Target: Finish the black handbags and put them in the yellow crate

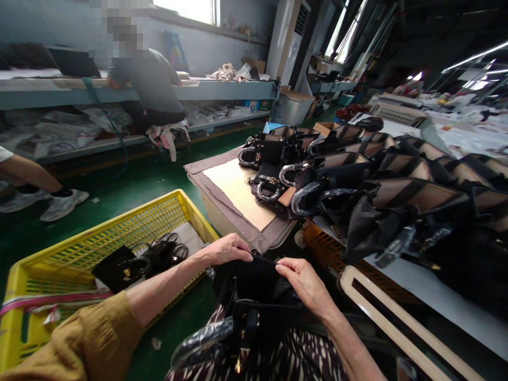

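A black bag [254, 286] was held at the lower middle of the frame, over a patterned lap. Its upper edge was pinched at two spots. The left hand [228, 248] was closed on the edge's left end, fingers curled over it. The right hand [304, 283] was closed on the right end, thumb and fingertips pressed together on the rim. A handle wrapped in clear plastic [202, 344] hung from the bag toward the bottom of the frame, beside a gold clasp.

In the lower left, a yellow crate [99, 225] stood on the green floor [130, 185]. Only a few small black bags [159, 254] were seen in it, and most of its bottom was left bare. Across the middle and right of the frame, a table with a brown-edged board [234, 190] was crowded with a long row of bags [357, 174]. These were set upright and close together, with tan linings shown and handles also wrapped in plastic.

As a judgement only, the work was well under way: one bag was in hand, a few lay in the crate and many stood on the table. Which group had been dealt with and which remained could not be told from this view, nor could any flaw or change on the held bag be made out.

In the upper left, another person [148, 79] was seated at a long bench, turned away. A second person's white shoes [63, 203] were seen at the left edge.
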`<state>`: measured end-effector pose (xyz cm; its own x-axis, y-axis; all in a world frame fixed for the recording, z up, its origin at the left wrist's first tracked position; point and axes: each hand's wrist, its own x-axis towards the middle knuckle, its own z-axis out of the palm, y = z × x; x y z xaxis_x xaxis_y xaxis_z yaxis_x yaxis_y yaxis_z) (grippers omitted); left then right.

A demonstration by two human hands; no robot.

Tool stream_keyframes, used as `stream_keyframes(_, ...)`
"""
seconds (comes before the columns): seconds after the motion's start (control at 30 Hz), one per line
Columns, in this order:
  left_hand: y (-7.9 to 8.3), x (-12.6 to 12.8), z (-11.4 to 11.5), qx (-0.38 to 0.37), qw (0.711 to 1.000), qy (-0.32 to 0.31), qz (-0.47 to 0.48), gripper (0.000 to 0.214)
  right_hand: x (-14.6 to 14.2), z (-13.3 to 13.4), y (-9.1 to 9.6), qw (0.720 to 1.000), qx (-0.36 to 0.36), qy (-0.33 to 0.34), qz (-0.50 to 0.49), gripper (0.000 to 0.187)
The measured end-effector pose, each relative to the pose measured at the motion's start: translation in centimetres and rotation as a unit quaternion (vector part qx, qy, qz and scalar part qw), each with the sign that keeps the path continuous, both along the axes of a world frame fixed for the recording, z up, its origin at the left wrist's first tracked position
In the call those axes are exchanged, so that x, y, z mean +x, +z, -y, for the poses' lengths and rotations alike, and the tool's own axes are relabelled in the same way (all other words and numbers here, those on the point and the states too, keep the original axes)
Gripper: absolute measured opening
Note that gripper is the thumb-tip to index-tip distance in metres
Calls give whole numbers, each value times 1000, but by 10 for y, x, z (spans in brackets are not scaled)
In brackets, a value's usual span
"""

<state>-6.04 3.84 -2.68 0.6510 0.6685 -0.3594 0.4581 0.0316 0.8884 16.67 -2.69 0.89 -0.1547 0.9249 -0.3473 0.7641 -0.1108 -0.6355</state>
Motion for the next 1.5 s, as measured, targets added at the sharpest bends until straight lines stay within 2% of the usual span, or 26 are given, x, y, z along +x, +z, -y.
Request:
stream_keyframes(0.13, 2, 5, 4, 20, 1000, -2, 10, 29, -9, -5, 10, 996, 35, 33, 71, 23)
stream_keyframes(0.3, 11, 12, 9, 48, 998, -19, 26, 31, -31, -9, 16, 994, 51, 82, 45, 18)
stream_keyframes(0.37, 15, 6, 8, 11, 998, -33, 50, 31, -36, -8, 13, 995, 55, 76, 42, 20)
stream_keyframes(0.47, 19, -10, 5, -57, 994, -29, 84, 47, -36, -7, 8, 996, 53, 55, 36, 20)
stream_keyframes(0.57, 19, -22, 6, -69, 995, -6, 74, 48, -33, -6, 6, 997, 50, 47, 29, 21)
stream_keyframes(0.87, 18, -8, 16, 77, 997, 7, 5, 29, -37, -5, 12, 997, 34, 51, 40, 22)
stream_keyframes(1.07, 16, -5, 18, 68, 996, 41, -30, 29, -46, -5, 10, 993, 60, 76, 71, 21)
stream_keyframes(1.3, 22, 1, 29, 120, 987, 82, -74, 26, -48, -6, 4, 985, 81, 96, 118, 23)
stream_keyframes(1.4, 24, 4, 33, 178, 976, 70, -101, 25, -47, -5, 4, 984, 85, 95, 123, 23)
stream_keyframes(1.5, 28, 7, 34, 236, 963, 29, -131, 24, -46, -4, 6, 985, 83, 96, 118, 22)
